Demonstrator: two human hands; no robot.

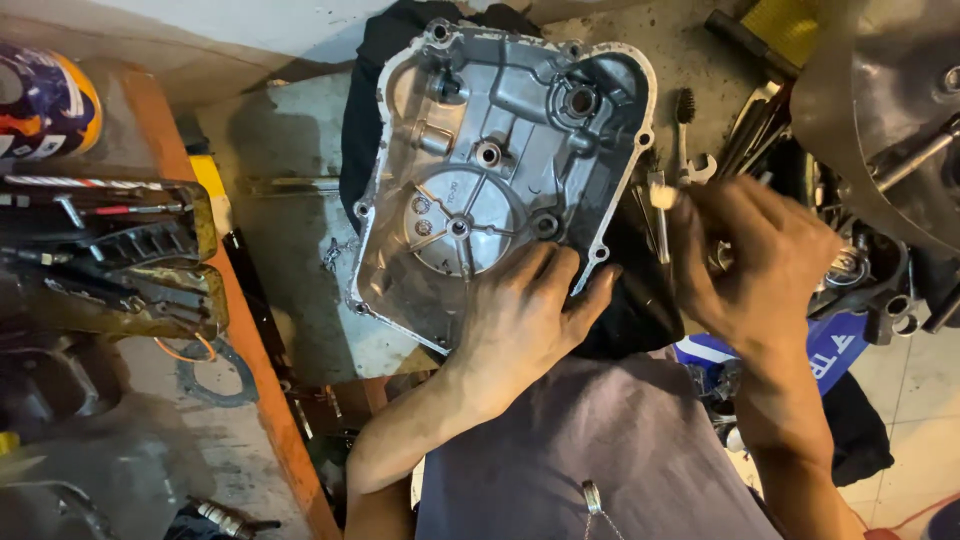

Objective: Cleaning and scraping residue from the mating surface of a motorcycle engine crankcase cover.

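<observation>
A grey cast-metal engine cover (pixel 480 120) lies inner side up on a black cloth (pixel 640 300) in the middle of the view. My left hand (pixel 525 325) rests flat on the cover's near right edge, fingers spread over the rim. My right hand (pixel 755 260) hovers to the right of the cover, fingers pinched on a small pale piece (pixel 662 196); what that piece is cannot be made out. The right hand is blurred.
An orange-edged tool tray (pixel 130 260) with tools sits at the left, a round gasket (pixel 215 375) below it. Wrenches and loose tools (pixel 750 130) lie at the upper right by a dark metal engine part (pixel 880 110). A blue packet (pixel 830 350) is near my right forearm.
</observation>
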